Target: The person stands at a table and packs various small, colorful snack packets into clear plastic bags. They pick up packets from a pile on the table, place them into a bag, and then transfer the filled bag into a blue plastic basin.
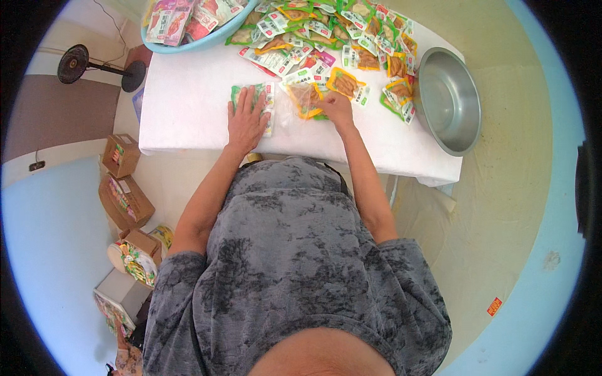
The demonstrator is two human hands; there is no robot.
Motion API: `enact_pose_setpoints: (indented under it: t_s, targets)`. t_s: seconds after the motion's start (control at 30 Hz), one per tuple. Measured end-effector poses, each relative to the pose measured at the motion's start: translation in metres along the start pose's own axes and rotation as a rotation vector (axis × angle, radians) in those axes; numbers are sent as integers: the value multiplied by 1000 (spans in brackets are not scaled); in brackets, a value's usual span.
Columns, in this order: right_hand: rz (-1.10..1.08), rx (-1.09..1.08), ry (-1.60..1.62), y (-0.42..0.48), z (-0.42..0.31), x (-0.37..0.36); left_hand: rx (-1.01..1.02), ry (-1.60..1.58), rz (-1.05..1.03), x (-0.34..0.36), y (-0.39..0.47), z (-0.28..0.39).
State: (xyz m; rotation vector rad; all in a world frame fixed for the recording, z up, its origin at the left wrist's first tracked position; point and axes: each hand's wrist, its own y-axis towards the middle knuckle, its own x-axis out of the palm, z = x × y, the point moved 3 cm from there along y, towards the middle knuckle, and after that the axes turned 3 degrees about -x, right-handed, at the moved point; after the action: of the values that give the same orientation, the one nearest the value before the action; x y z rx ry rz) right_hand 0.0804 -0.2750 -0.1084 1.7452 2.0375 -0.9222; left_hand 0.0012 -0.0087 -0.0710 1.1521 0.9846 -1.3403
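Note:
My left hand (247, 117) lies flat, fingers spread, on green-and-white plastic food packets (269, 94) near the table's front edge. To its right, my right hand (335, 107) has its fingers bent at the right edge of a clear plastic bag (287, 110). An orange-edged food packet (303, 96) shows beside and partly under the clear film; whether it is inside the bag I cannot tell. Another orange-edged packet (345, 82) lies just beyond my right hand. A large heap of green- and orange-edged packets (324, 28) covers the back of the table.
A steel basin (449, 101) stands at the right end of the white-covered table (188, 113). At the back left is a blue basin (202, 47) of packets. A fan (101, 68), cardboard boxes (129, 199) and another person's arm (123, 340) are at the left.

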Motion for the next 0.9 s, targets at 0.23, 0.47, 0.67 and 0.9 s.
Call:
enact_pose_setpoints:
  t_s: [0.23,0.47,0.67,0.9]
  targets:
    - [122,36,801,-30,-15,-47,-79,-224,115,-20,2,1]
    - [170,-104,1199,-75,-81,-43,-306,-1299,-110,-80,15,69]
    - [6,-112,1018,-92,-101,-26,-424,-1569,-189,-94,19,74]
    - [-255,-140,778,-98,-101,-67,-108,-1210,-748,-88,-1,50]
